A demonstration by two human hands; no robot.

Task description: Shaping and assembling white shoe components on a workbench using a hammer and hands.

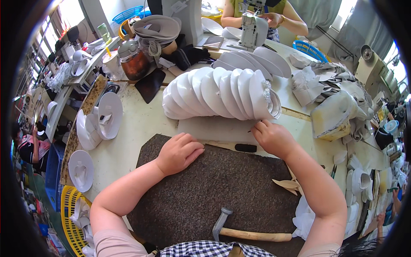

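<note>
My left hand (pixel 179 152) rests palm down, fingers loosely curled, on the top left edge of a dark speckled mat (pixel 205 192); it holds nothing. My right hand (pixel 271 137) is just past the mat's far right corner, fingers pinched on a thin dark pin-like tool (pixel 251 129) whose tip shows to the left of the hand. Right behind that hand lies a long row of stacked white hat brims (pixel 218 92). A hammer with a wooden handle (pixel 246 233) lies on the near edge of the mat.
A black-handled tool (pixel 245 147) lies between my hands. Wooden pieces (pixel 287 184) sit at the mat's right edge. White hats (pixel 98 122) stand at the left, grey hat pieces (pixel 252 60) farther back. A person sews at a machine (pixel 252 25) across the table. A yellow basket (pixel 70 218) is lower left.
</note>
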